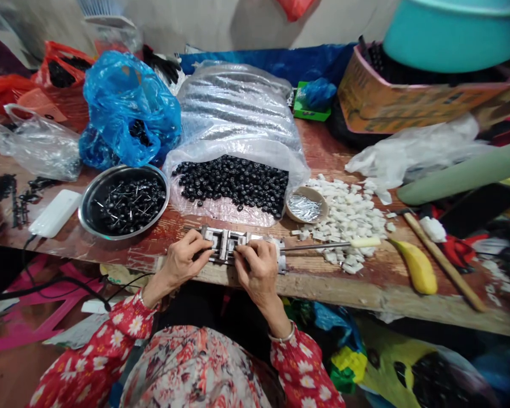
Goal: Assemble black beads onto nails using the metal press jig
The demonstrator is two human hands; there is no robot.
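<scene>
A small metal jig (224, 245) lies at the table's front edge, with a metal rod ending in a pale handle (364, 242) reaching out from its right side. My left hand (186, 258) is at the jig's left part, thumb and forefinger pinched together over it. Over the right part bends my right hand (258, 266), its fingertips closed down at a slot. Whatever either hand pinches is too small or hidden to name. Just behind the jig, small black round parts (238, 184) spill from the mouth of a clear plastic bag (238, 102).
Left of the jig stands a steel bowl (82, 212) of black parts with metal pins. A small bowl (323, 211) of metal pins sits beside white plastic pieces (348, 218). Farther right lie a yellow banana-shaped object (417, 269) and a wooden-handled tool (446, 263). A white power bank (56, 214) lies left.
</scene>
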